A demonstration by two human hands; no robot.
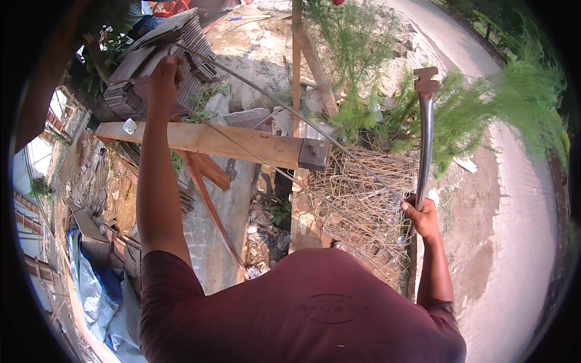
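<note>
My left hand (166, 75), raised at the upper left, is closed on a thin steel rod (299, 113) that slants down to the right. My right hand (422, 216) grips a long, slightly curved silver metal bar (425, 145) topped by a rusty slotted head (426, 81); the rod's lower end meets this hand. Another thin rod (254, 154) runs below the first, across a horizontal wooden beam (224, 138), which has a dark metal block (313, 154) at its right end. Beneath the rods lies a tangled pile of bent steel wire pieces (357, 193).
Stacked corrugated sheets (166, 33) stand at upper left, a blue tarp (106, 302) lies at lower left. A leaning timber (215, 224) crosses a concrete ledge (206, 254) beside a rubble-filled gap. Feathery plants (508, 103) border a paved path (520, 236) on the right.
</note>
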